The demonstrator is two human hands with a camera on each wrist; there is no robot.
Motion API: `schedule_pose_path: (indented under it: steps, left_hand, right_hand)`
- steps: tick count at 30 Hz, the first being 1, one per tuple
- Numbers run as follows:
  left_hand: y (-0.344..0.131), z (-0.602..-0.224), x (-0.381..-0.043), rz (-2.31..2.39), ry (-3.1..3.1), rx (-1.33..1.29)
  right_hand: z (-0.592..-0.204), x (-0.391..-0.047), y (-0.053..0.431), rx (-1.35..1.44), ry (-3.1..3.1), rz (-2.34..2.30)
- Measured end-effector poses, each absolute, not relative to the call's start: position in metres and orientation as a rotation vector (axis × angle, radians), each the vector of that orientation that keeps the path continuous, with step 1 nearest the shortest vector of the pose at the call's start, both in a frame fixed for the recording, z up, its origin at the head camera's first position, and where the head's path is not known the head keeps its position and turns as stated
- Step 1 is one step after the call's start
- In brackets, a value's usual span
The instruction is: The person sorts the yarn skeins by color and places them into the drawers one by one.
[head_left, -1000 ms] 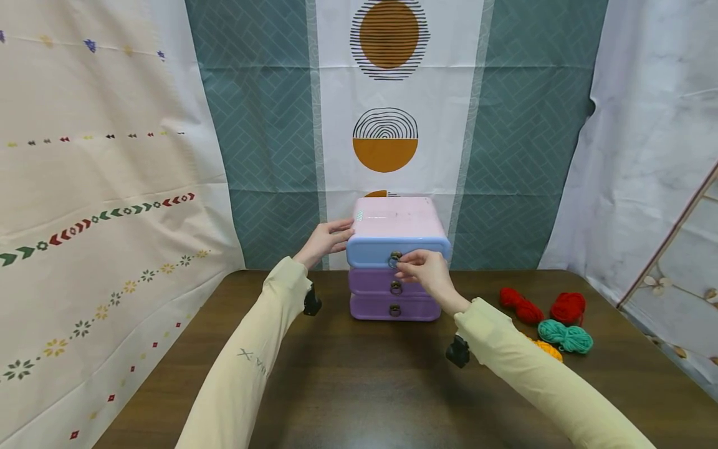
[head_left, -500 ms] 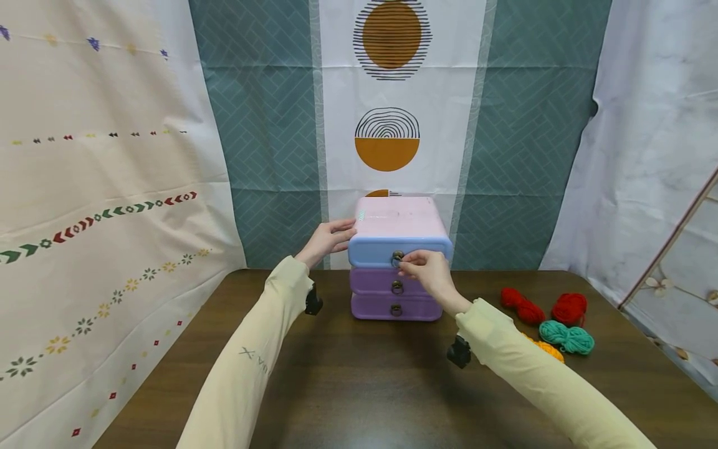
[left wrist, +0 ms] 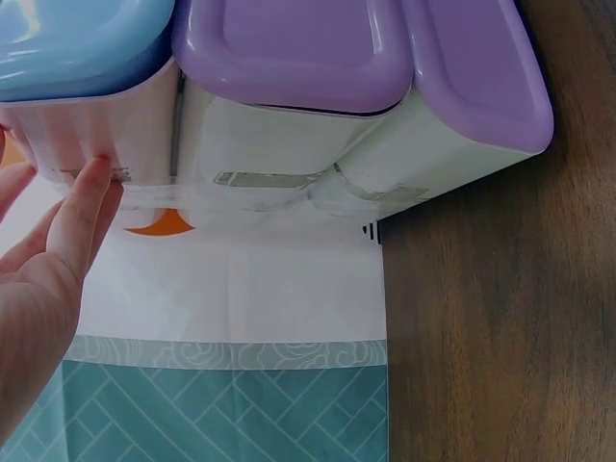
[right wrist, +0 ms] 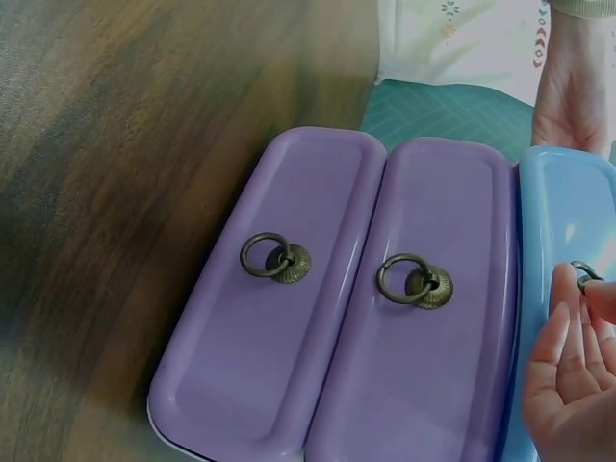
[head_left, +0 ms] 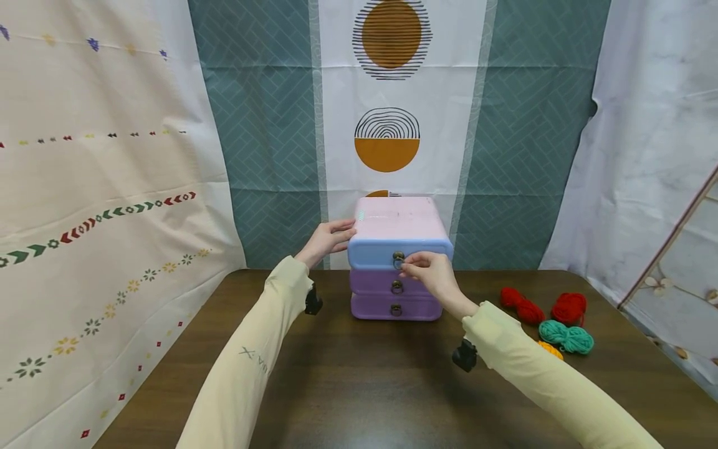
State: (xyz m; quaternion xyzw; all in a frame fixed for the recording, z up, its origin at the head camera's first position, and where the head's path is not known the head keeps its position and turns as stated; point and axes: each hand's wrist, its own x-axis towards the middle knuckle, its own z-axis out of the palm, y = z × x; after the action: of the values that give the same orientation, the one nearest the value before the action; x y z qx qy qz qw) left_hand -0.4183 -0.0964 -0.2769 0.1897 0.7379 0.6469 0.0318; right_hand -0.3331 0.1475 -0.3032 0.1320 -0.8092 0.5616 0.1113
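Note:
A small chest of drawers (head_left: pixel 399 218) with a pink top stands at the back of the table. Its top drawer (head_left: pixel 367 254) has a glossy blue front; two purple drawers (head_left: pixel 367 282) lie below. With thumb and fingertips my right hand (head_left: pixel 436 273) pinches the ring pull (head_left: pixel 398 263) of the blue drawer. My left hand (head_left: pixel 325 241) rests its extended fingers against the chest's upper left side. In the left wrist view those fingers (left wrist: pixel 82 217) touch the pink side wall behind the blue front. Brass ring pulls (right wrist: pixel 404 279) hang on both purple drawers.
Red yarn skeins (head_left: pixel 569 308), a teal skein (head_left: pixel 566 337) and a yellow one (head_left: pixel 551 350), partly behind the right sleeve, lie on the table's right. A patterned curtain (head_left: pixel 269 156) hangs behind the chest. Brown wooden table (head_left: pixel 359 386) extends in front.
My right wrist and forearm have shifted slightly right and back toward me, still pinching the ring. The blue front sits a touch lower in the head view. My left hand stays at the side.

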Motion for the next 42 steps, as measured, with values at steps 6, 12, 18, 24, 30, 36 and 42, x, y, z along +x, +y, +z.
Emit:
schedule_pose_path:
  steps: [6,12,18,24,30,36,42]
  left_hand:
    - [-0.096,-0.277,-0.417,1.984,2.288,0.584]
    - [-0.096,-0.276,-0.415,1.989,2.281,0.581]
    - [-0.095,-0.277,-0.416,1.983,2.288,0.587]
    - [-0.096,-0.278,-0.416,1.98,2.296,0.597]
    - [-0.096,-0.279,-0.416,1.997,2.281,0.597]
    - [-0.096,-0.279,-0.417,1.992,2.289,0.61]
    - [-0.097,-0.279,-0.417,1.993,2.276,0.616]
  right_hand:
    - [-0.304,-0.328,0.149,0.414,-2.371,1.665]
    - [-0.305,-0.323,0.149,0.433,-2.375,1.668]
    - [-0.305,-0.315,0.15,0.443,-2.371,1.685]
    - [-0.305,-0.306,0.151,0.46,-2.369,1.682]
    - [-0.306,-0.296,0.151,0.482,-2.356,1.712]
    - [-0.305,-0.289,0.151,0.499,-2.349,1.754]
    - [-0.307,-0.285,0.151,0.529,-2.356,1.733]
